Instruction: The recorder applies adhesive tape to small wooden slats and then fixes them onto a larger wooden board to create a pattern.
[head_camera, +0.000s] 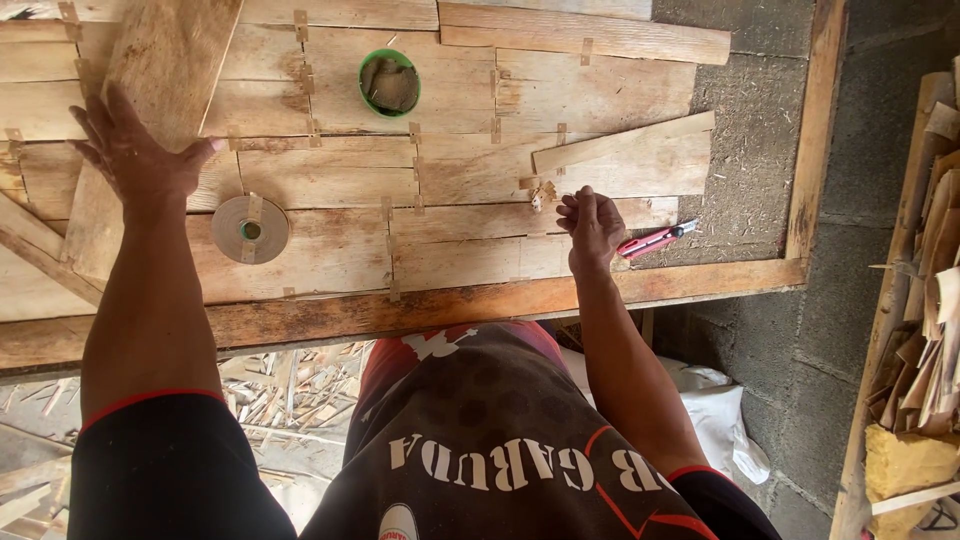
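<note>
Partly hidden: right hand (590, 228) fingertips.

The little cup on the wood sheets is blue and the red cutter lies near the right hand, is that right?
Not quite. The head view shows the little cup is green, not blue. The rest holds: it sits on the wood sheets, and the red cutter lies near the right hand.

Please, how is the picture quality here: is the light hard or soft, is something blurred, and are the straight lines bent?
Head view: soft, even daylight with weak shadows and no glare on the veneer sheets; the left hand, right hand, tape roll and green bowl are fairly sharp; the table's front edge bows a little, so mild wide-angle distortion; the corners look darker.
</note>
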